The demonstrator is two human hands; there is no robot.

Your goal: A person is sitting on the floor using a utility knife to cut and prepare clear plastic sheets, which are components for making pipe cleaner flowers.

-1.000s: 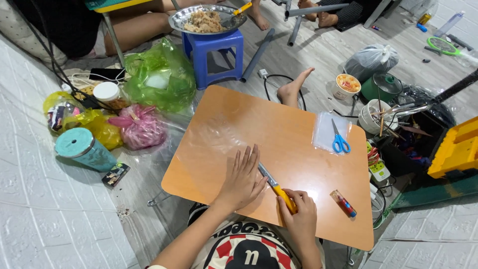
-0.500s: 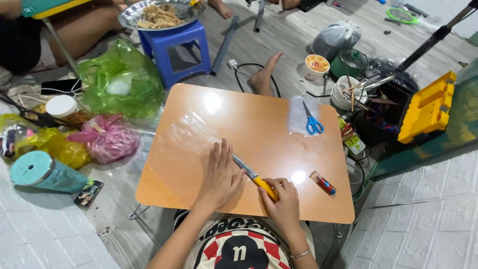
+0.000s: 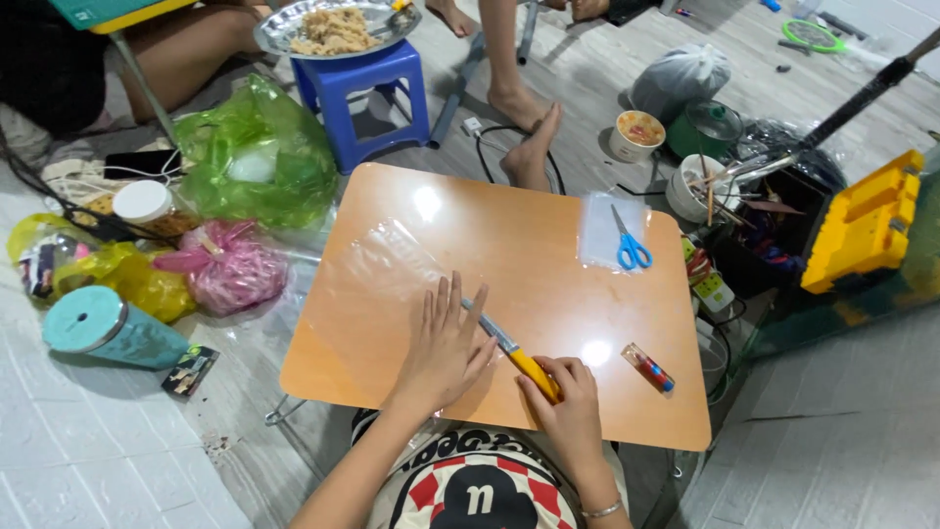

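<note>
A low wooden table [image 3: 548, 245] stands before me. A clear plastic sheet [image 3: 377, 269] lies on its left half. My left hand [image 3: 446, 348] presses flat on the near edge of that sheet, fingers spread. My right hand [image 3: 568, 407] grips the yellow handle of a utility knife [image 3: 514, 351], whose metal blade points up-left and touches the sheet beside my left fingers. Blue-handled scissors [image 3: 632, 245] rest on a small clear plastic piece at the table's far right. A small red and blue lighter-like object [image 3: 651, 367] lies near the right front edge.
Left on the floor: green plastic bag [image 3: 255, 162], pink bag [image 3: 230, 264], yellow bags, teal tumbler [image 3: 103, 328]. A blue stool [image 3: 367, 83] carries a metal tray of food. Another person's feet [image 3: 524, 127] are beyond the table. A yellow toolbox [image 3: 862, 220], cups and a pot sit right.
The view has shifted and closed in on the table. The knife blade has slid slightly along the sheet toward me; my left hand still presses the sheet.
</note>
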